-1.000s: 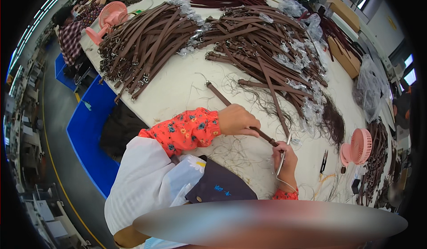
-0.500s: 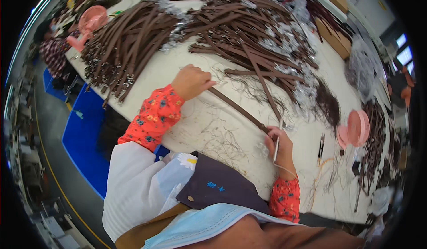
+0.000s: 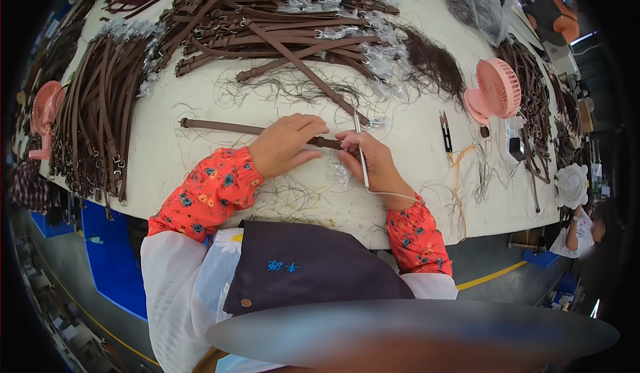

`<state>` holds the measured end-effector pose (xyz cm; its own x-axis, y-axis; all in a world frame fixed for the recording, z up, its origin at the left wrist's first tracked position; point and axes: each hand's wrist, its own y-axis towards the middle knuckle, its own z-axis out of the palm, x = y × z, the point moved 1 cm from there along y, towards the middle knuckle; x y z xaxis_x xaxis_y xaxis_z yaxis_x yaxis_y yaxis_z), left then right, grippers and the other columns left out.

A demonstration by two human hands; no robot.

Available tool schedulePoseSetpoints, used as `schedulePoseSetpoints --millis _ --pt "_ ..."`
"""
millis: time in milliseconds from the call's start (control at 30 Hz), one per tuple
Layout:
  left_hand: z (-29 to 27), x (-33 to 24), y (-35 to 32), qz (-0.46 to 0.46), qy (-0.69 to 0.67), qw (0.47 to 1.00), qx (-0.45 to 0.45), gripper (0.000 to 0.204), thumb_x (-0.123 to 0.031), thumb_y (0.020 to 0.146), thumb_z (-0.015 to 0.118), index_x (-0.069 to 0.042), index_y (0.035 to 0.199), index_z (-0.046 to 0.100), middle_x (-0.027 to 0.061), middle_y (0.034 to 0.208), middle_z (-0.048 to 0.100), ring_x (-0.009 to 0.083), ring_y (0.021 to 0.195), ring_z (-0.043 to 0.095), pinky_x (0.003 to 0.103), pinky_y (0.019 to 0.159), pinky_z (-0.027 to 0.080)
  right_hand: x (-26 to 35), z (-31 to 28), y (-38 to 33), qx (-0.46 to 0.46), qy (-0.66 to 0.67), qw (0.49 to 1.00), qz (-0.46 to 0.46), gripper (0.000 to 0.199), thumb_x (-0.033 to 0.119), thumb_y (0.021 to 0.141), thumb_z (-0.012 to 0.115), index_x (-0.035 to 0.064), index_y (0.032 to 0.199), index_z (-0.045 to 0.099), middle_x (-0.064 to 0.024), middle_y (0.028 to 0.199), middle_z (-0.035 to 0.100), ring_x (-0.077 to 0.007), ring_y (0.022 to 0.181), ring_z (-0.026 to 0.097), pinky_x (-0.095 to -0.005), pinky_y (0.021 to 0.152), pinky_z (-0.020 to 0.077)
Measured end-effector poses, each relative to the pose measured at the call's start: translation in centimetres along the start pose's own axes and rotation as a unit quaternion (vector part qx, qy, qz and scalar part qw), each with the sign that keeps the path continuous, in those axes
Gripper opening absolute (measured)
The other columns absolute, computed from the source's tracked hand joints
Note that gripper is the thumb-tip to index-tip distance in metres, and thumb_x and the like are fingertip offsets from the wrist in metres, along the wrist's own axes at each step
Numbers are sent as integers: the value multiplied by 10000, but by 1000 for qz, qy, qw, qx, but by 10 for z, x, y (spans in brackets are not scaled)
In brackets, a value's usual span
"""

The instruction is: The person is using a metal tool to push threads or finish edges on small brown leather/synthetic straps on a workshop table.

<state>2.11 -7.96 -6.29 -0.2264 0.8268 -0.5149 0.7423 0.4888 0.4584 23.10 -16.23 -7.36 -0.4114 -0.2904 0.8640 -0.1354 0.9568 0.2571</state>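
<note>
A brown strap [image 3: 223, 126] with a metal-fitted end lies across the white table in front of me. My left hand [image 3: 287, 145] is over its middle, fingers stretched out and thumb apart, and the strap passes beneath it. My right hand [image 3: 375, 163] pinches the strap's right end, near a keeper loop. The same hand also holds a slim silver pen-shaped tool [image 3: 362, 152] upright, with a pale cord trailing along the wrist. Clear plastic wrap [image 3: 339, 173] hangs by the right fingertips. Another brown strap [image 3: 300, 66] slants down from the pile, its end close to the tool's tip.
Heaped brown straps [image 3: 267, 23] with plastic-wrapped buckles fill the far side, and another bundle [image 3: 100, 113] lies left. Loose threads [image 3: 287, 196] litter the tabletop. Thread snips [image 3: 445, 133] and a pink fan [image 3: 497, 90] stand right. A blue bin [image 3: 110, 253] is below the left edge.
My left hand has come off the strap's far end and moved along it toward my right hand. The strap now lies more level. The whole view has turned and shifted.
</note>
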Motion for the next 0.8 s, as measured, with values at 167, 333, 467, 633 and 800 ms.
schedulePoseSetpoints --millis 167,333,467,633,800 --pt "13 10 8 -86 -94 980 155 245 -192 871 649 -60 1076 631 129 934 643 321 907 606 380 769 488 2 -6 -1 15 -52 999 -7 185 1 833 639 48 991 556 -121 967 644 -254 723 613 -331 648 500" --pt "-19 33 34 8 13 995 99 397 -209 823 708 -83 1180 591 136 1155 594 335 1076 557 437 923 437 -4 -10 2 14 -174 977 -120 225 29 782 653 98 980 572 -86 1037 651 -280 909 610 -416 852 465" --pt "-46 83 75 -54 263 963 25 968 -371 675 816 -134 1464 307 147 1521 277 339 1377 316 540 1133 224 2 -9 10 -12 -238 960 -144 221 66 793 656 105 990 562 -77 1145 637 -285 1088 564 -474 1039 353" --pt "-57 156 111 -109 421 889 144 1290 -577 494 855 -77 1494 211 196 1496 301 339 1377 323 566 1131 201 -5 -8 9 -28 -210 973 -87 259 92 809 659 108 1034 530 -99 1293 568 -307 1203 512 -536 1118 250" --pt "-60 166 135 -114 317 927 163 1230 -568 522 850 -80 1479 252 228 1272 506 377 1180 506 476 1023 385 -8 -10 8 -23 -209 974 -85 258 99 817 659 107 1042 533 -98 1291 569 -308 1204 509 -544 1110 260"
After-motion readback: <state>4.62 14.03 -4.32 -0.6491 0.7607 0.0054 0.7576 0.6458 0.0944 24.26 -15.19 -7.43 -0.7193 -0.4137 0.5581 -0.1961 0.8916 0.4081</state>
